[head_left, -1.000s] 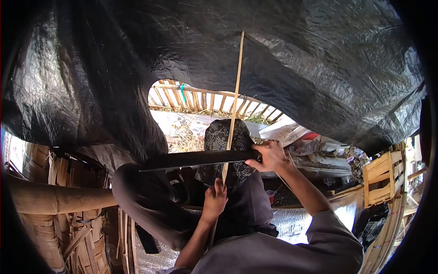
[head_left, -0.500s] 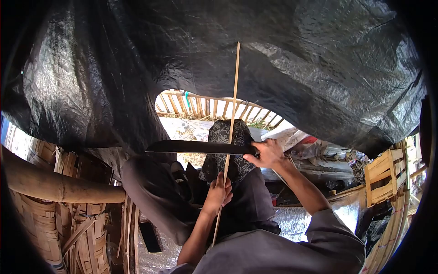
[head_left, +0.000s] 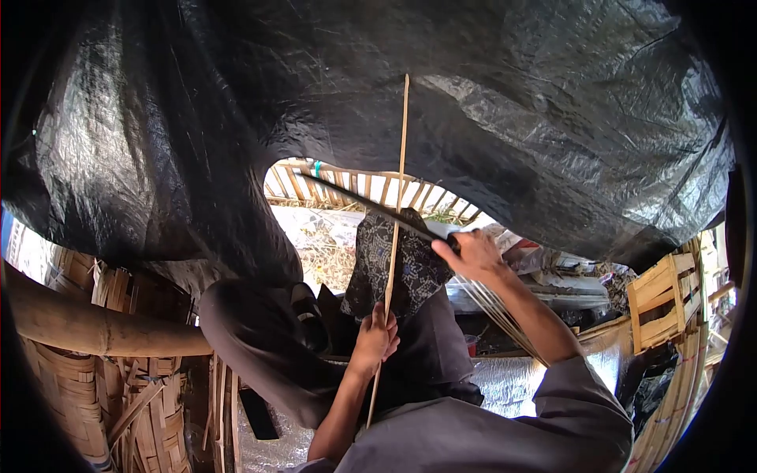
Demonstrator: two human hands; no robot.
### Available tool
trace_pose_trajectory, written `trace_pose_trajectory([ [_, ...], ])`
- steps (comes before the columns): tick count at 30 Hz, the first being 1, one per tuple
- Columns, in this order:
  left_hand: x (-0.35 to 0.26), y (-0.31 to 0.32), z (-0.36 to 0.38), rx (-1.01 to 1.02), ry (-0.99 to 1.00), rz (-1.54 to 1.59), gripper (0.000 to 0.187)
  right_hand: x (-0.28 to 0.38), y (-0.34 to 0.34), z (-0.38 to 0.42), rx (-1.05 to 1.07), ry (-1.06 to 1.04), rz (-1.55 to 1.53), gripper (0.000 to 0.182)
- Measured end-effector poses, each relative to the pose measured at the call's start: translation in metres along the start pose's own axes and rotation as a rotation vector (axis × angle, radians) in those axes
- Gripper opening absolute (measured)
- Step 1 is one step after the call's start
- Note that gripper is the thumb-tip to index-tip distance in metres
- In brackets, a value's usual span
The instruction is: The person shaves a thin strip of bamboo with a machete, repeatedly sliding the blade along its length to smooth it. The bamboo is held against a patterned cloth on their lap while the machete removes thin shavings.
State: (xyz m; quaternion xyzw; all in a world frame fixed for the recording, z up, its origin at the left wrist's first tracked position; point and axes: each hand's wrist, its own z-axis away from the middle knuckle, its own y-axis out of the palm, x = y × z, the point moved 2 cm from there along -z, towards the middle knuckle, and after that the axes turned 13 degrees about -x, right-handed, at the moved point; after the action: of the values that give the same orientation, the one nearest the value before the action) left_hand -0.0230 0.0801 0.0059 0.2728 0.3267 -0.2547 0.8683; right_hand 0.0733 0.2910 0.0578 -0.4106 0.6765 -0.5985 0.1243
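My left hand (head_left: 375,344) is wrapped round a long, thin bamboo strip (head_left: 398,181), which stands out away from my body over my lap. My right hand (head_left: 475,254) grips the handle of a machete (head_left: 367,202). Its dark blade slants up to the far left and crosses the strip in this view, well beyond my left hand. Under both lies a dark patterned cloth (head_left: 386,256), spread over my knee. The machete's handle is mostly hidden by my fingers.
Black plastic sheeting (head_left: 505,102) hangs ahead, with a slatted bamboo fence (head_left: 371,185) behind its gap. A thick bamboo pole (head_left: 110,325) and woven baskets (head_left: 67,394) stand left. A phone-like black slab (head_left: 259,414) lies beside my leg. A wooden crate (head_left: 664,303) is at right.
The machete has turned from lying level across the strip to slanting, its tip swung up and away. My right hand moved slightly right; my left keeps its hold on the strip.
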Motion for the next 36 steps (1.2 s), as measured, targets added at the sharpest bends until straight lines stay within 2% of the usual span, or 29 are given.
trace_pose_trajectory([
  [2, -0.001, 0.001, 0.000, -0.003, -0.006, 0.004, 0.045, 0.008, -0.004, 0.016, 0.027, -0.106, 0.076, 0.064],
  [3, -0.001, 0.000, 0.000, -0.006, -0.020, 0.006, 0.046, 0.015, -0.007, 0.023, 0.194, -0.050, 0.038, 0.058],
  [6, -0.002, 0.000, 0.001, -0.040, 0.007, -0.032, 0.046, 0.039, -0.025, 0.031, 0.268, -0.165, 0.154, 0.059],
  [10, -0.010, 0.007, 0.001, -0.036, 0.051, -0.068, 0.046, 0.048, -0.019, 0.026, 0.199, -0.274, 0.125, 0.057],
  [11, -0.011, 0.009, -0.001, -0.040, 0.039, -0.061, 0.045, 0.047, -0.016, 0.027, 0.085, -0.367, 0.159, 0.056],
  [18, -0.007, 0.012, -0.005, -0.089, 0.025, -0.054, 0.047, 0.034, -0.009, 0.020, 0.168, -0.403, 0.197, 0.056],
  [20, -0.004, 0.008, -0.006, -0.064, -0.001, -0.039, 0.046, 0.006, 0.003, 0.004, 0.024, -0.416, 0.238, 0.064],
  [22, -0.006, 0.007, -0.006, -0.029, -0.004, -0.021, 0.046, -0.015, 0.010, -0.021, -0.056, -0.081, -0.005, 0.066],
  [24, -0.010, 0.010, -0.002, -0.047, -0.009, -0.041, 0.046, -0.013, -0.003, -0.029, -0.095, -0.013, -0.110, 0.066],
  [26, -0.009, 0.007, -0.006, -0.019, -0.016, -0.029, 0.046, -0.006, -0.008, -0.022, 0.185, 0.041, 0.012, 0.052],
  [27, -0.008, 0.006, -0.008, 0.006, -0.032, -0.019, 0.046, -0.009, 0.001, -0.011, 0.167, -0.055, -0.036, 0.054],
  [28, -0.009, 0.008, -0.008, 0.005, -0.037, -0.020, 0.046, 0.001, -0.005, -0.002, 0.265, -0.061, -0.016, 0.056],
  [30, -0.012, 0.011, -0.005, -0.014, -0.067, 0.002, 0.046, 0.013, -0.002, 0.012, 0.040, -0.385, 0.015, 0.064],
  [33, -0.015, 0.010, -0.005, 0.045, -0.119, 0.022, 0.047, 0.031, -0.012, 0.014, 0.177, -0.382, 0.175, 0.059],
  [36, -0.017, 0.012, -0.006, 0.099, -0.175, 0.096, 0.047, 0.032, -0.016, 0.011, 0.152, -0.425, 0.192, 0.060],
])
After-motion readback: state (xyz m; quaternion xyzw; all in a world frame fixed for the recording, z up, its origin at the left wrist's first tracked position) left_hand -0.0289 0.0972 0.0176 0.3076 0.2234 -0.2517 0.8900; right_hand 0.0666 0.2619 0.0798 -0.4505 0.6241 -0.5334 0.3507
